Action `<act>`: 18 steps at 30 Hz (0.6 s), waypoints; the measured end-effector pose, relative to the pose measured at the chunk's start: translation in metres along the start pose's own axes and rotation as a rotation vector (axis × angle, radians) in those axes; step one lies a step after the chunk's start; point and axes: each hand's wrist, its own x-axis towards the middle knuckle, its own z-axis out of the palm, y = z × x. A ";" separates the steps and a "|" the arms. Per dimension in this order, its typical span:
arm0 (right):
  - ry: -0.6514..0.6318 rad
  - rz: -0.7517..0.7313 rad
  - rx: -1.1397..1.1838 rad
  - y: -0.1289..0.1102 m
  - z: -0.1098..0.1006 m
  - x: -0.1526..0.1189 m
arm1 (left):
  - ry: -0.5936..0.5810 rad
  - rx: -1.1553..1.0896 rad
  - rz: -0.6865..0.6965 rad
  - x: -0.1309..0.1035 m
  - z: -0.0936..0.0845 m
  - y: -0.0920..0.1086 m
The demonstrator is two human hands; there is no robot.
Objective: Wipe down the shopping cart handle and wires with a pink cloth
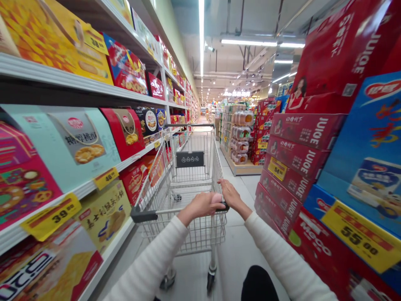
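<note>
A wire shopping cart [219, 167] stands in front of me, its basket bare in the part that shows. My left hand [200, 204] is closed over the right part of the cart's push handle [171, 212]. Close beside it, my right hand [231, 195] grips the handle's dark right corner, its fingers bent over the basket's side rim. The two hands nearly touch. A dark plate [189, 159] with round white symbols hangs inside the basket. White ribbed sleeves cover both forearms.
White shelves [94, 85] with boxed snacks and yellow price tags line the left side, close to the cart. Stacked red juice cartons [291, 159] and a blue box [366, 154] crowd the right. Farther ahead, a pallet of bottle packs [241, 138] borders the tiled aisle.
</note>
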 end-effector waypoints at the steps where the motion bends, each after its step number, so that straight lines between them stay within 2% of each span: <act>1: -0.003 0.003 -0.017 -0.001 -0.002 0.001 | -0.108 -0.081 0.007 0.001 -0.009 -0.005; 2: -0.004 0.002 -0.035 -0.002 -0.003 0.001 | -0.160 -0.128 0.010 0.000 -0.014 -0.009; 3: -0.003 0.000 -0.052 -0.003 -0.004 0.002 | -0.153 -0.129 0.000 -0.001 -0.014 -0.012; 4: 0.002 -0.005 -0.067 -0.005 -0.005 0.002 | -0.083 -0.078 -0.020 -0.004 -0.010 -0.014; 6: 0.016 -0.020 -0.092 -0.007 -0.005 0.002 | 0.177 0.136 -0.049 -0.010 0.010 -0.015; 8: 0.030 -0.042 -0.111 -0.008 -0.003 0.000 | 0.462 0.380 -0.022 -0.016 0.038 -0.015; 11: 0.021 -0.162 -0.139 -0.005 0.002 -0.008 | 0.859 0.602 0.139 -0.021 0.076 -0.021; 13: 0.017 -0.245 -0.158 -0.002 0.006 -0.014 | 1.061 0.668 0.265 -0.021 0.089 -0.029; 15: 0.033 -0.270 -0.177 0.001 0.008 -0.018 | 1.132 0.690 0.312 -0.018 0.093 -0.035; 16: 0.042 -0.270 -0.185 0.001 0.008 -0.019 | 1.113 0.686 0.291 -0.016 0.092 -0.036; 18: 0.062 -0.268 -0.192 0.000 0.007 -0.018 | 0.967 0.642 0.196 -0.012 0.083 -0.033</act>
